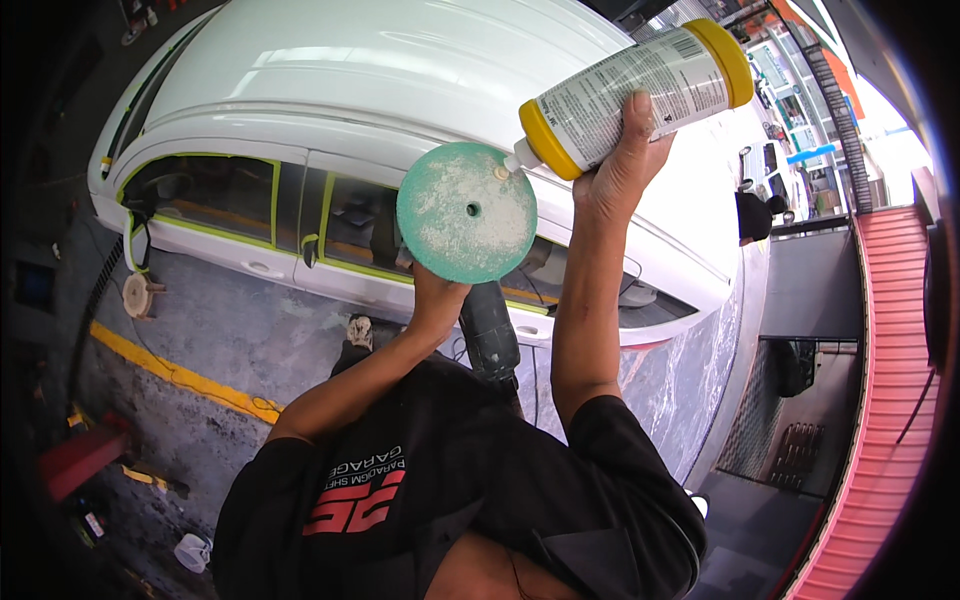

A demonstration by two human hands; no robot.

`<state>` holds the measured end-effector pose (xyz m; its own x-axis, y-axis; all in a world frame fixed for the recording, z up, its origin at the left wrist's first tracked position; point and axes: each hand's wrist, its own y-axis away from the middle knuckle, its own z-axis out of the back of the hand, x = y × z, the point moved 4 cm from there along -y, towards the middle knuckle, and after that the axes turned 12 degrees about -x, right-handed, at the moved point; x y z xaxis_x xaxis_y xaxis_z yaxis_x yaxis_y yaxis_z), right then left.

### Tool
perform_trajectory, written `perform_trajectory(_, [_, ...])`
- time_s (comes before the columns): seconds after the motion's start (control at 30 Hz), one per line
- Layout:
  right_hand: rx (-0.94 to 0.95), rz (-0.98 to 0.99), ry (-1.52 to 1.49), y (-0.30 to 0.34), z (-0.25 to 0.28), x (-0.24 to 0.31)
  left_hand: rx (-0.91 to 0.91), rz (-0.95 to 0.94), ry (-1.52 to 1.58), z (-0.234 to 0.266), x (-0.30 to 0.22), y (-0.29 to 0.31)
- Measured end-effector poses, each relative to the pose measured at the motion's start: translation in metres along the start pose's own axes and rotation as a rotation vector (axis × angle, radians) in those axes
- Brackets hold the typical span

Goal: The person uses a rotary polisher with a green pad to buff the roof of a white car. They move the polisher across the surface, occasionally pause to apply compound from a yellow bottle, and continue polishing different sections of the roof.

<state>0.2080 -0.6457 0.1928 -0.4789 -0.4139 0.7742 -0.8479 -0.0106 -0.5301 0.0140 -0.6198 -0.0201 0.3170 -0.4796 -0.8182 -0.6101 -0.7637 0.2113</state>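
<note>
My left hand [436, 300] grips a black power polisher [489, 330] from below, close under its head. The polisher's round green foam pad [463, 225] faces up, caked with whitish residue around its centre hole. In my right hand [632, 160] lies a white bottle [630, 98] with yellow ends, tipped so its white nozzle [517, 162] points down to the left. That nozzle meets the upper right rim of the pad, where a small tan blob [501, 173] shows. The fingers behind the bottle are mostly hidden; the thumb rests along its label.
Beyond my hands stands a white car [300, 75], its windows edged with yellow-green masking tape [277, 200]. A wooden stool [138, 296] is on the grey floor at left, near a yellow floor line [185, 372]. A red corrugated panel [905, 330] rises at right.
</note>
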Motion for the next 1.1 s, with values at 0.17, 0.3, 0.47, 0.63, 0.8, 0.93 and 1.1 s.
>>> perform_trajectory(0.17, [0.024, -0.082, -0.108, 0.008, -0.012, 0.006, -0.042, -0.012, -0.004, 0.006, -0.001, -0.009])
perform_trajectory(0.3, [0.038, -0.156, -0.091, 0.037, -0.018, 0.009, -0.050, 0.004, 0.029, 0.005, -0.003, -0.015])
perform_trajectory(0.47, [0.050, -0.276, -0.077, 0.070, -0.029, 0.001, -0.061, 0.044, 0.042, 0.007, -0.008, -0.015])
perform_trajectory(0.63, [0.040, -0.266, -0.037, 0.084, -0.039, 0.000, -0.080, 0.016, 0.073, 0.014, -0.006, -0.017])
perform_trajectory(0.8, [0.031, -0.255, -0.055, 0.076, -0.042, 0.003, -0.102, 0.054, 0.049, 0.019, -0.011, -0.016])
perform_trajectory(0.93, [-0.001, -0.343, -0.158, 0.073, -0.039, -0.003, -0.109, 0.086, 0.035, 0.024, -0.016, -0.016])
perform_trajectory(1.1, [-0.170, -0.683, -0.463, 0.072, -0.041, -0.028, -0.143, 0.005, -0.033, 0.040, -0.010, -0.023])
